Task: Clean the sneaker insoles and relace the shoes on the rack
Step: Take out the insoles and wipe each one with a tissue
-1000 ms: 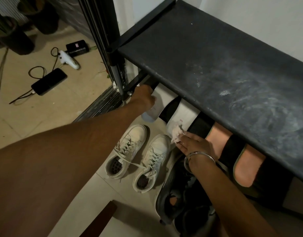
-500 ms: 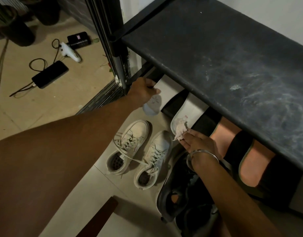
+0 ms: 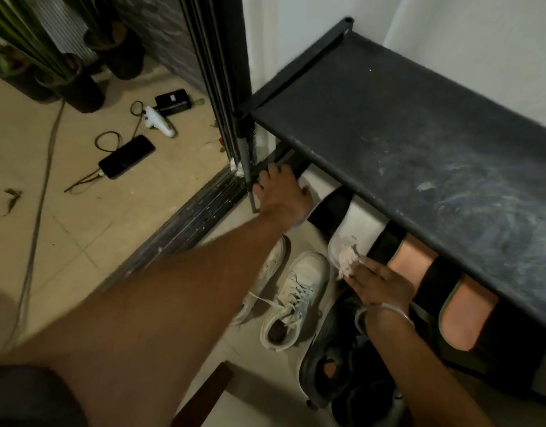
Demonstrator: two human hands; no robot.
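Note:
Two white insoles lean under the black rack's top shelf (image 3: 419, 134). My left hand (image 3: 281, 195) grips the left white insole (image 3: 307, 182), which it mostly hides, close to the rack's corner post. My right hand (image 3: 379, 285) pinches a crumpled pale wad of tissue (image 3: 347, 261) against the lower end of the second white insole (image 3: 356, 226). A pair of white laced sneakers stands on the floor below: one (image 3: 296, 297) in full view, the other (image 3: 273, 260) partly behind my left forearm. A loose lace trails from them.
Two orange insoles (image 3: 410, 260) (image 3: 465, 315) lean further right on the rack. Black shoes (image 3: 327, 365) lie under my right wrist. On the floor to the left are a phone on a cable (image 3: 127, 157), a white tool (image 3: 159, 124), a black box (image 3: 173, 101) and plant pots (image 3: 80, 87).
My left hand has slid up over the left insole towards the rack's corner and now covers most of it. My right hand stays with the wad at the second insole's lower end.

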